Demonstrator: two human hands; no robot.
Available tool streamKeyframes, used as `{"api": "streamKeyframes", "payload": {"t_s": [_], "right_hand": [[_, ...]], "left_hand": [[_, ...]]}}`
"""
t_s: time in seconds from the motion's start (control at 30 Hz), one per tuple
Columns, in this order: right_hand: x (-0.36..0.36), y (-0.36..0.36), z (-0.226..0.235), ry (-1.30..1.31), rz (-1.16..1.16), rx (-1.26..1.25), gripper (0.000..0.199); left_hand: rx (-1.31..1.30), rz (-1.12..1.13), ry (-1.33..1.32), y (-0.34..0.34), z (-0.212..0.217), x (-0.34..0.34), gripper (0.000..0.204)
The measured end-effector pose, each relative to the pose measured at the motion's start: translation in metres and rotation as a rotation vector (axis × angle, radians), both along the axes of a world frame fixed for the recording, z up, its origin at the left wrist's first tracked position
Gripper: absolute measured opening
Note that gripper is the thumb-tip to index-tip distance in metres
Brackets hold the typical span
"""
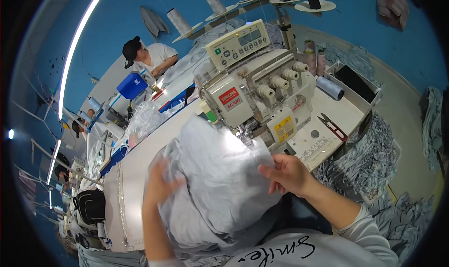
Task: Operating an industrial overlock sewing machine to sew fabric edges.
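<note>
A bundle of light grey fabric (213,183) spreads over the table edge in front of me, its far edge reaching the lit needle area of an overlock sewing machine (255,99). My right hand (285,174) pinches the fabric's right edge between thumb and fingers, just below the machine's front plate. On the bundle's left side is my left hand (164,185), smeared by motion, so its fingers are hard to make out. The presser foot (244,134) stands close to the cloth; whether it presses on it I cannot tell.
Red-handled thread snips (333,128) lie on the machine bed, near a blue-grey thread cone (330,88) and a white tray (374,90). Fabric scraps (365,159) heap at the right. Thread cones (215,1) stand above. A co-worker (152,56) sits beyond; a black backpack (90,206) is at left.
</note>
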State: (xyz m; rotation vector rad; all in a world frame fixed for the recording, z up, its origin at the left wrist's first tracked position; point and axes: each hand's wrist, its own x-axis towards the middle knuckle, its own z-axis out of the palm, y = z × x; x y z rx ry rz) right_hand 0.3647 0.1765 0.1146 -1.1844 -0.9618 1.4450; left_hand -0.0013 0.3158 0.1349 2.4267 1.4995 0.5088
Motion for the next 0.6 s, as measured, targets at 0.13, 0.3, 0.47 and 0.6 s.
{"api": "streamKeyframes", "payload": {"t_s": [0.13,0.3,0.47,0.6], "right_hand": [[0.000,0.011,-0.003,0.071,0.021,-0.012,0.023],[-0.004,0.012,-0.010,0.202,0.007,0.024,0.021],[-0.005,0.017,-0.011,0.281,0.019,0.011,0.017],[-0.001,0.017,-0.009,0.257,0.037,0.032,0.017]], "left_hand": [[-0.057,0.297,0.091,-0.143,-0.022,0.008,0.066],[0.094,0.580,-0.096,-0.181,-0.055,-0.022,0.023],[0.247,0.630,-0.865,-0.168,-0.042,-0.012,0.013],[0.264,0.411,-1.125,-0.152,-0.012,-0.010,0.032]]}}
